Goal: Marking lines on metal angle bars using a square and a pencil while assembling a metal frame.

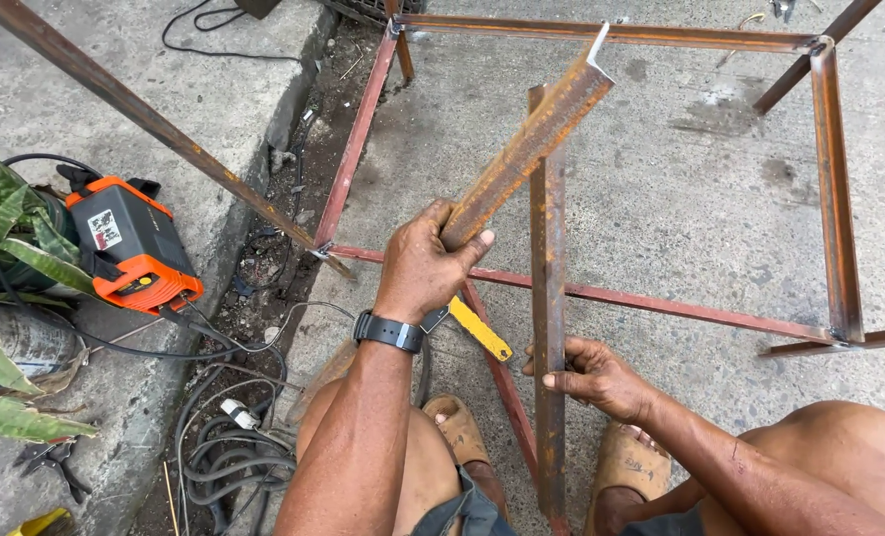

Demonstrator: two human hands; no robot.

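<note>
Two rusty angle bars: left hand [425,266] fingers closed around slanted bar [530,144], right hand [596,377] fingers gripping upright bar [548,298].

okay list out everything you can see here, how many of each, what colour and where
loose angle bar: 1, rusty brown, raised in the left hand
long angle bar: 1, rusty, upright at centre, gripped by the right hand
welded frame: 1, rust-red, on the concrete ahead
yellow tool: 1, under the left wrist
welding machine: 1, orange and black, left kerb
cables: a tangle, black and grey, lower left
plant: 1, green, far left
pliers: 1, dark, bottom left
sandals: 2, tan, on the feet
wristwatch: 1, black
left hand
right hand
</note>
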